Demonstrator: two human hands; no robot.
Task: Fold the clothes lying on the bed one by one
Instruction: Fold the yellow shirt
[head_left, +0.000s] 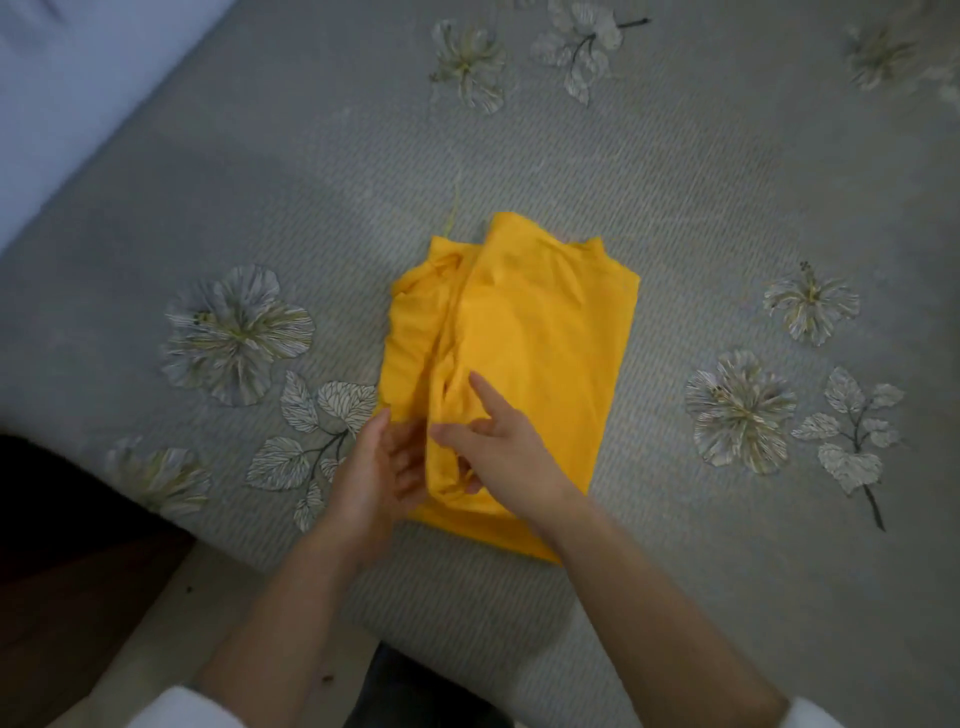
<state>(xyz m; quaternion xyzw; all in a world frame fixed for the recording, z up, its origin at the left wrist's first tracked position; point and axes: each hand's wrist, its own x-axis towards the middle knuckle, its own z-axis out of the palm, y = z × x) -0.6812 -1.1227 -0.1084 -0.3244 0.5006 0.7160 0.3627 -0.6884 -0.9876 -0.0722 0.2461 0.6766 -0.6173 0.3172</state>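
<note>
At the near edge of the yellow garment (540, 332), the fingers (480, 392) of the right hand (501, 452) pinch a raised fold, thumb on top and forefinger straight. The left hand (376, 470) curves against the same fold; whether it grips is unclear. The garment lies folded on the grey flowered bed (727, 208).

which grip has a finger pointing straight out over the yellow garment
The right grip: its index finger lies straight across the yellow garment, while the left grip has its fingers curled at the garment's near left edge.
</note>
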